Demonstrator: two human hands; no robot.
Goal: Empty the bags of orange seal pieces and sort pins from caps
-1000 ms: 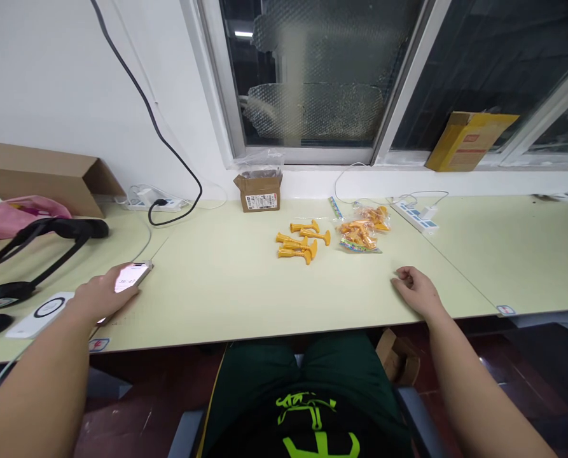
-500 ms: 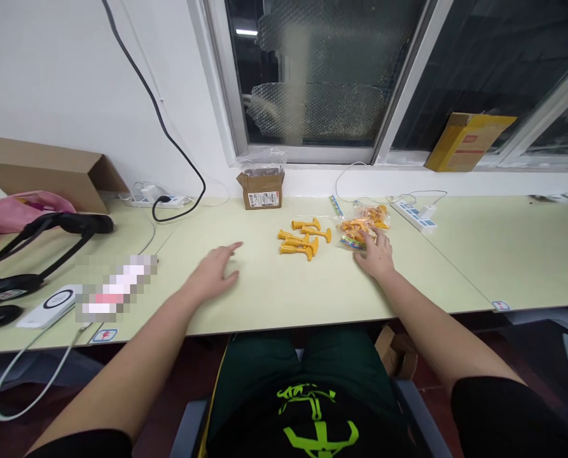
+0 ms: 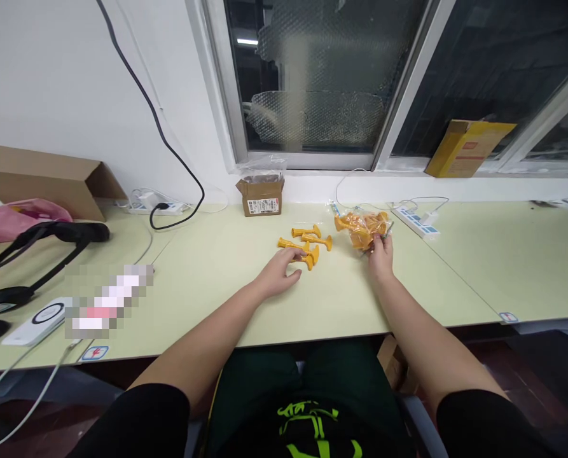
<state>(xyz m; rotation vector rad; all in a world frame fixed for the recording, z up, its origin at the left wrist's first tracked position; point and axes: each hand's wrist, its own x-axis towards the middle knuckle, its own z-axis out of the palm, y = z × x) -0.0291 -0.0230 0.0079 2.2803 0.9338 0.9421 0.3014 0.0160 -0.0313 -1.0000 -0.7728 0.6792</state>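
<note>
Several yellow plastic pieces [image 3: 317, 240] with curved ends lie loose in a small group near the middle of the table. My left hand [image 3: 278, 272] is over the near left side of this group, thumb and fingers apart, its fingertips partly covering the nearest pieces. To the right, a clear plastic bag [image 3: 362, 228] holds more yellow pieces. My right hand [image 3: 381, 254] grips the bag's near right edge between thumb and fingers.
A small open cardboard box [image 3: 263, 196] stands by the wall. Power strips [image 3: 415, 221] with cables sit behind on the right and left. A black headset [image 3: 74, 232], pink item and larger carton occupy the far left.
My left hand has moved right, to the loose yellow pieces. My right hand has closed on the bag, which is now bunched up and slightly shifted.
</note>
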